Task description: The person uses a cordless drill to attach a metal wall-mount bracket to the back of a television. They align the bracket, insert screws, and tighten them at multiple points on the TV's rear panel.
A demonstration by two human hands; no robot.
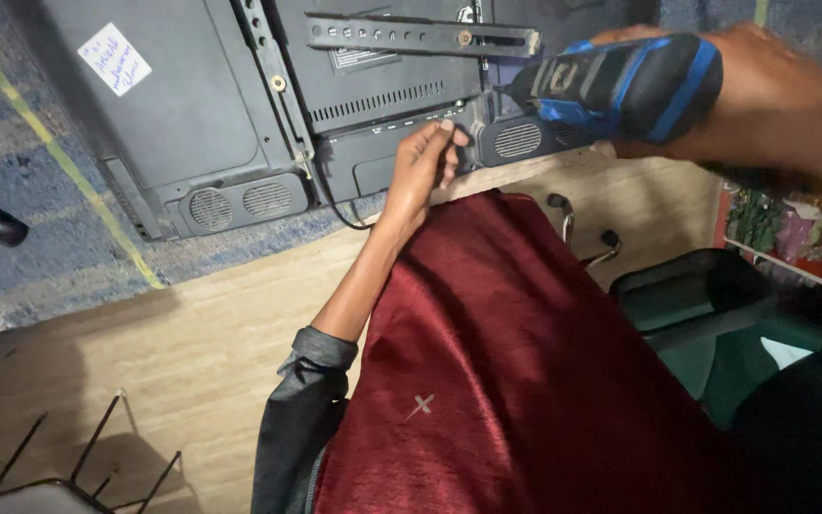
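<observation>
A black flat-screen set (192,105) lies face down on a blue mat, its back panel up with two metal mounting rails (411,36) across it. My left hand (425,162) reaches out and rests its fingers on the panel's lower edge, near a round speaker grille (518,140). My right hand (763,95) grips a blue and black power screwdriver (620,81), whose tip points left at the panel just above my left fingers. A dark red cloth (506,362) covers my lap below the arm.
A white paper label (114,57) is stuck on the panel's upper left. A black cable (335,205) runs off the panel edge. A dark green chair (715,314) stands at right. Wire legs (88,457) show at lower left on the wooden floor.
</observation>
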